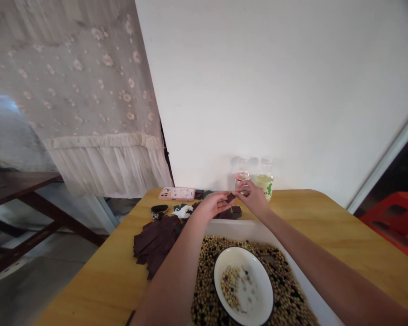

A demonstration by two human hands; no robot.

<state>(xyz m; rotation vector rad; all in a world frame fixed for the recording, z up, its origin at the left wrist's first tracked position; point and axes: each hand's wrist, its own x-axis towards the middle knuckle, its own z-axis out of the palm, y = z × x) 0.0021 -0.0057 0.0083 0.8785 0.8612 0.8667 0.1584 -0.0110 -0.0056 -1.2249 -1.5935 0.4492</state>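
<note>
My left hand (215,203) and my right hand (252,194) meet above the far edge of a white tray (238,225). Between their fingertips is a small dark maroon fabric-like piece (230,198), pinched by the right thumb and finger and held by the left fingers. More dark maroon pieces lie on the table just below the hands, including a small square (237,209). A heap of maroon strips (156,244) lies left of my left forearm. The tray is full of tan and black beads (209,267), and a white bowl (255,299) with some beads rests on them.
On the wooden table (326,226) are a phone in a pink case (177,194), a black key fob (159,208) and crumpled white material (182,211). Two clear bottles (265,181) stand against the white wall. A red stool (394,217) is at the right, and a floral curtain (102,90) hangs left.
</note>
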